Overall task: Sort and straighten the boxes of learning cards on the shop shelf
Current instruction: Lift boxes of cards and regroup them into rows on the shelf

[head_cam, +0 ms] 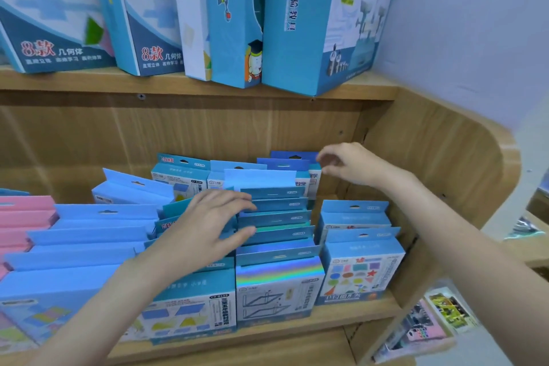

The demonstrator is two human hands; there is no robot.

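Observation:
Rows of blue learning-card boxes (276, 249) stand front to back on the lower wooden shelf (350, 313). My left hand (208, 224) lies over the tops of the teal boxes (273, 211) in the middle rows, fingers spread and fairly straight. My right hand (347, 162) reaches to the back right, its curled fingertips at the tab of a dark blue box (292, 156) in the rear row. Whether it pinches that tab is unclear. A box with coloured shapes (361, 272) fronts the right-hand row.
Pink boxes (23, 217) fill the left end of the shelf. Large blue kit boxes (291, 24) stand on the upper shelf (190, 83). The curved wooden side panel (463, 157) closes the shelf on the right, with packets (427, 327) hanging beyond it.

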